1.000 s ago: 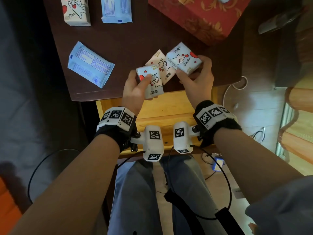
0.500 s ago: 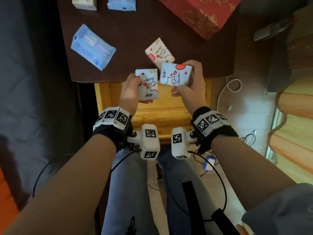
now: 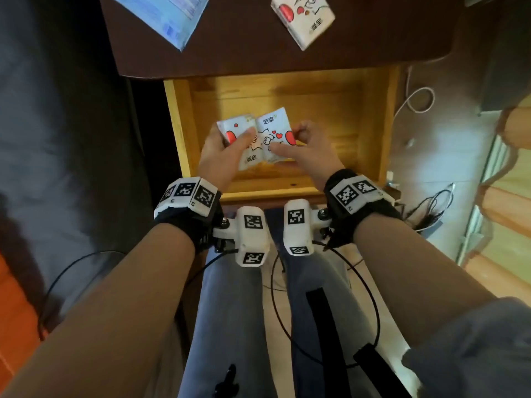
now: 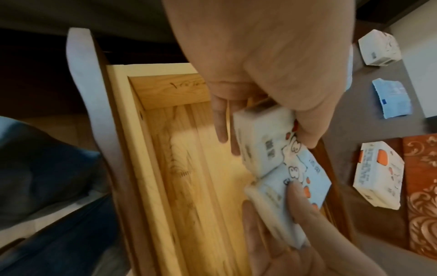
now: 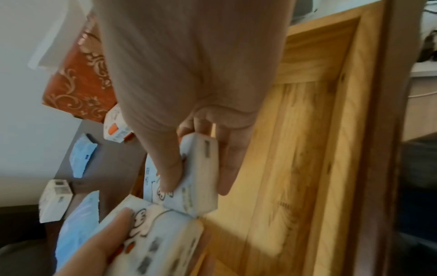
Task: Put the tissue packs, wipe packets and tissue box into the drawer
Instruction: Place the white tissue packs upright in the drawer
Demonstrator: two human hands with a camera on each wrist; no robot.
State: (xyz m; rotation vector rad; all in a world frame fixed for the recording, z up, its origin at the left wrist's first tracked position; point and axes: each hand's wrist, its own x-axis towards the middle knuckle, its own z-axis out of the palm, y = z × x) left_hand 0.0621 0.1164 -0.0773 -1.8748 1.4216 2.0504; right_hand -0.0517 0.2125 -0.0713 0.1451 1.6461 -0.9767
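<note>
My left hand [image 3: 227, 147] grips a white tissue pack [image 3: 244, 156] printed with red hearts. My right hand [image 3: 298, 139] pinches a pale blue tissue pack [image 3: 275, 130] of the same print. The two packs touch side by side, low inside the open light-wood drawer [image 3: 330, 110]. In the left wrist view the white pack [image 4: 262, 138] sits between thumb and fingers over the drawer floor [image 4: 179, 168]. The right wrist view shows the blue pack [image 5: 201, 177] held the same way. A third tissue pack [image 3: 304, 18] lies on the dark table [image 3: 244, 53].
A blue wipe packet [image 3: 169, 15] lies at the table's left. The wrist views also show the red patterned tissue box [image 4: 421, 186], a second wipe packet [image 5: 81, 156] and another white pack [image 4: 378, 48] farther back. Cables trail on the floor at the right [image 3: 416, 101].
Both hands lifted a pack each off the table edge and brought them towards me and down into the drawer. The third pack stayed on the table.
</note>
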